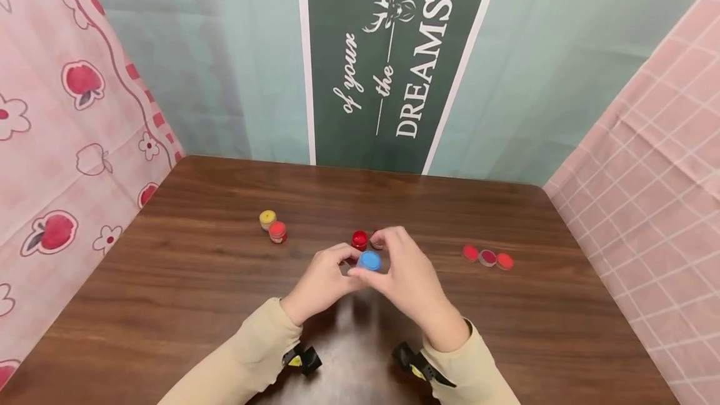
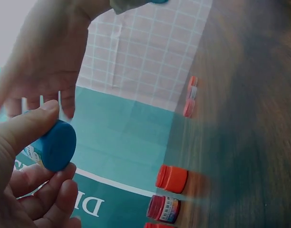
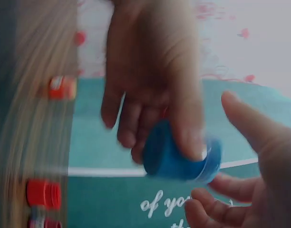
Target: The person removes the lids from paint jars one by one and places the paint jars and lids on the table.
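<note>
Between the two hands is a small blue paint jar (image 1: 369, 260), its blue top facing up in the head view. My left hand (image 1: 322, 280) grips the jar's side between thumb and fingers, as the left wrist view shows up close. My right hand (image 1: 407, 274) is right beside the jar, thumb and fingers spread apart around it. In the right wrist view, the fingertips (image 3: 221, 185) of that hand are at the jar's rim. Just behind the hands a red jar (image 1: 359, 240) stands on the table; a dark red jar (image 2: 163, 209) and an orange jar (image 2: 173, 179) are near it.
A yellow jar (image 1: 267, 220) and an orange-red jar (image 1: 277, 232) stand together on the left of the brown table (image 1: 169, 280). On the right, three reddish lids (image 1: 487, 258) lie in a row. Hanging cloths surround the table's back and sides.
</note>
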